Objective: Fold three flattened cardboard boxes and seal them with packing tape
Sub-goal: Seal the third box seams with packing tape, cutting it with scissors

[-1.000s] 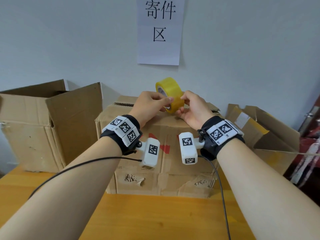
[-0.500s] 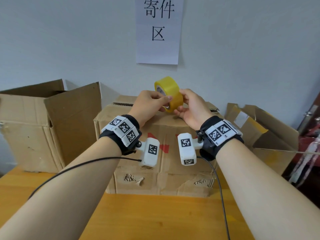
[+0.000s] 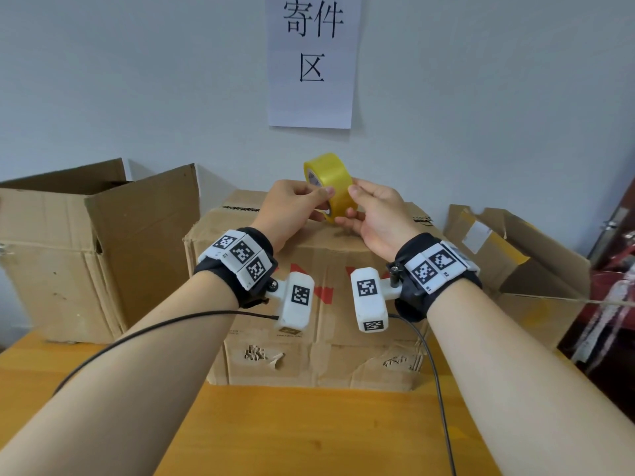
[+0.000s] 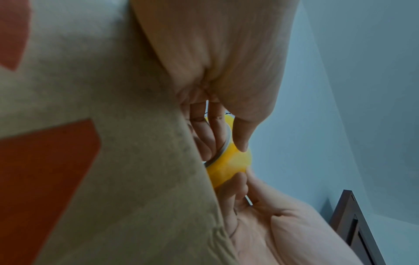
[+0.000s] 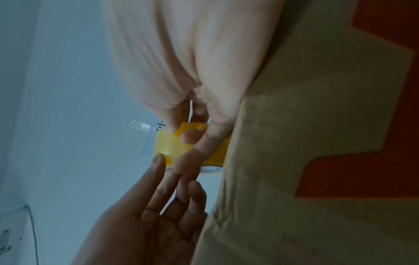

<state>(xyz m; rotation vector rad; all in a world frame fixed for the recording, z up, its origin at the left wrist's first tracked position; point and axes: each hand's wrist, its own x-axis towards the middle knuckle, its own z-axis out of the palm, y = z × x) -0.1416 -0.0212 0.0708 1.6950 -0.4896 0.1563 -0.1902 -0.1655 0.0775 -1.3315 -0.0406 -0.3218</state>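
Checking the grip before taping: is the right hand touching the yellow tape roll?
Touching. The right wrist view shows the right hand with fingers curled on the tape roll.

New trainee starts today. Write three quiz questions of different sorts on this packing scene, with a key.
1. True or false: the yellow tape roll lies flat on the wooden table.
2. Multiple choice: how is the roll held? A) by the left hand alone; B) by the right hand alone; C) by both hands, above the middle cardboard box.
3. Fill in: the box at the far left has its top flaps ____ .

Key: 1 false; 2 C; 3 open.
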